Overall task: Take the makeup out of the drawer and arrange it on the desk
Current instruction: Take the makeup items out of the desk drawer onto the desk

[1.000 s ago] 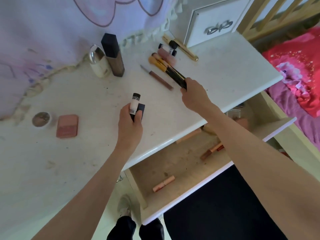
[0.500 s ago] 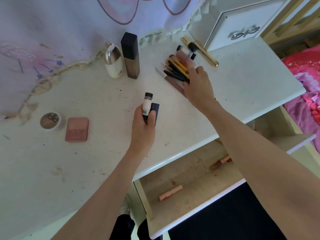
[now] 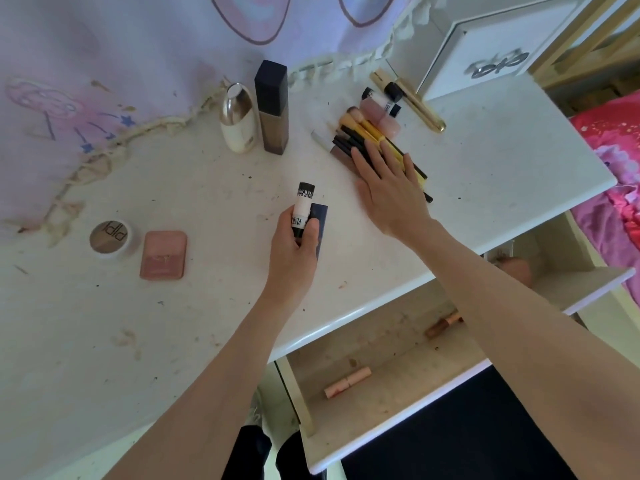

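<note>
The left hand [image 3: 294, 258] is gripping a light, rigid white tube [image 3: 302, 209] and dark case [image 3: 320, 230] mid-body, just left of the brushes [image 3: 377, 147], which the flat, released right hand [image 3: 388, 188] is pressing on the surface [image 3: 502, 161].

You've got 2 hands: left [image 3: 294, 252], right [image 3: 388, 188]. Desk [image 3: 502, 161]: 2 bottles [image 3: 239, 119], 2 compacts [image 3: 163, 255], 1 gold tube [image 3: 419, 105], brush pile [image 3: 367, 136] uncountable. Drawer [image 3: 398, 403]: 2 pink tubes [image 3: 348, 382].

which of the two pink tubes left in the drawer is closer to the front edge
The pale pink tube, lying alone near the drawer's front left. The darker coppery tube lies further back, partly hidden by the right forearm.
</note>
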